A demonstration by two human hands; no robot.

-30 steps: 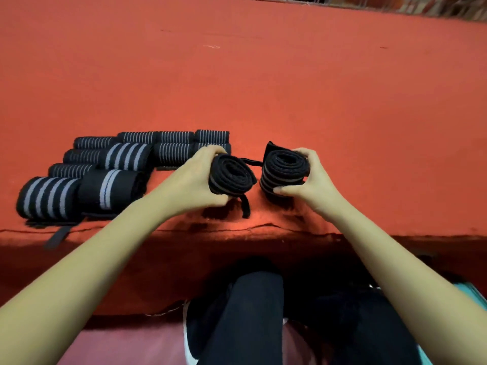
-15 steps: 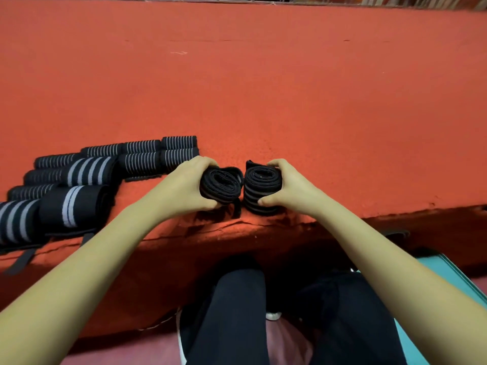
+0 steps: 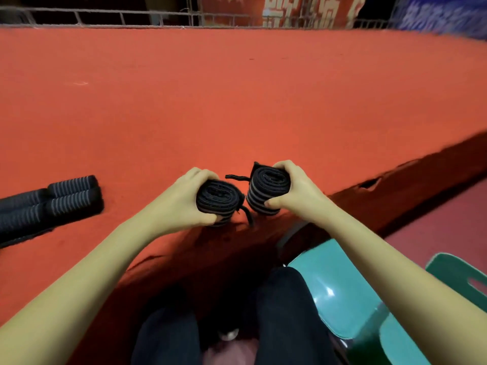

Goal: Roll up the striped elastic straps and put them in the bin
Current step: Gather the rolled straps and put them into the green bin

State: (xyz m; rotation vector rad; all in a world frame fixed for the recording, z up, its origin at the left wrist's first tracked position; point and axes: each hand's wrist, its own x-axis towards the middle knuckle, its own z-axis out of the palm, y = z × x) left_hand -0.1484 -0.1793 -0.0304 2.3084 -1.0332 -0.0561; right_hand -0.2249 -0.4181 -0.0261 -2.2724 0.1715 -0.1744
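Observation:
My left hand (image 3: 184,198) grips a rolled black strap with grey stripes (image 3: 218,198), its coiled end facing up. My right hand (image 3: 295,191) grips a second rolled striped strap (image 3: 266,191) right beside it. Both rolls are held close together just above the near edge of the red surface (image 3: 237,101). A loose strap tail (image 3: 246,216) hangs between the rolls. Several more rolled striped straps (image 3: 52,204) lie in a row at the far left. A teal bin (image 3: 337,293) sits low on the right, below my right forearm.
The red surface drops off at a torn dark edge (image 3: 369,185) running up to the right. My dark-trousered legs (image 3: 284,320) are below. A metal railing (image 3: 158,21) and banners stand at the far side.
The view has swung to the right and up: the row of rolled straps has slid to the left edge and the teal bin has come into view. Both hands still hold their rolls.

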